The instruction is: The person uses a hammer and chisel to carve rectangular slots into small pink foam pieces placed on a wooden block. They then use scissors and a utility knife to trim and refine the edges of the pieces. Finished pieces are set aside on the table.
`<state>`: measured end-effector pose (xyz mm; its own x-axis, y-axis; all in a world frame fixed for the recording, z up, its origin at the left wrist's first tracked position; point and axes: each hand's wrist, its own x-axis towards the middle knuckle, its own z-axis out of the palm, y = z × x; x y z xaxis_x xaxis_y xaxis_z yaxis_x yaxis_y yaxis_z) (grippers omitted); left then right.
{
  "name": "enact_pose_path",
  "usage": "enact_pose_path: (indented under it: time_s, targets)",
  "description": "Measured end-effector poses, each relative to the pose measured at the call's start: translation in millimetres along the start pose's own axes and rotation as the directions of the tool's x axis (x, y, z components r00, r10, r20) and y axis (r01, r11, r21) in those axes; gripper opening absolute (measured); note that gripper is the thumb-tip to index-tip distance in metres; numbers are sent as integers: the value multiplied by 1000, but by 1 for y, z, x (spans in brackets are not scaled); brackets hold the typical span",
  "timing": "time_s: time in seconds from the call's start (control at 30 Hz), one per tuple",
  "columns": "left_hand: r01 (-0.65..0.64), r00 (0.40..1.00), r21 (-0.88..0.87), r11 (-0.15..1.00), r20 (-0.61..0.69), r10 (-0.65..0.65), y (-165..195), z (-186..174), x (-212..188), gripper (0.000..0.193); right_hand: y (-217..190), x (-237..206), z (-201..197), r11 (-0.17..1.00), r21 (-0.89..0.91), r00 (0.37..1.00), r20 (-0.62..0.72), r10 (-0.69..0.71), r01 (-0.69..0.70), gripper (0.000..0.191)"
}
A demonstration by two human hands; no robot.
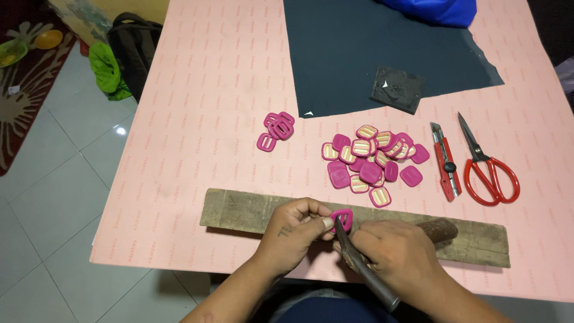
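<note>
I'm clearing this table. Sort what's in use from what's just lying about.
In use: left hand, right hand, pink buckle, metal tool, wooden plank.

Lying about: buckle pile, small buckle group, cutter, scissors, dark sheet, black pouch.

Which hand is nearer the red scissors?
Right. The right hand, gripping a metal tool, sits below and left of the red scissors. The left hand, pinching a pink buckle on the wooden board, is farther left.
</note>
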<state>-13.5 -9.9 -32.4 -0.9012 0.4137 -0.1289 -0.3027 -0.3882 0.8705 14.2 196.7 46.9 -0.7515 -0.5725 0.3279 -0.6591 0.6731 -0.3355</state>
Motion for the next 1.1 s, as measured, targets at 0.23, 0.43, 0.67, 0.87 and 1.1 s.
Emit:
enact_pose_path:
  time_s: [0.23,0.43,0.67,0.87,1.1]
  targets:
    - [81,996,-86,993,-40,-84,6,-8,-2,10,9,13,-2,991,116,997,-20,-71,73,29]
    - [114,987,-34,993,-109,-117,2,-7,-1,10,11,15,-1,985,165,998,13,-62,59,24]
    - [11,976,64,998,-219,4,3,14,3,10,1,-26,-15,981,84,983,75,170,-176,25]
    - [-482,731,844,236,239,639,16,28,-21,15,27,-48,-27,742,-42,739,68,671,-669,30]
    - [-527,695,849,23,416,586,16,30,-29,21,29,-35,-27,461,191,493,183,851,-867,40]
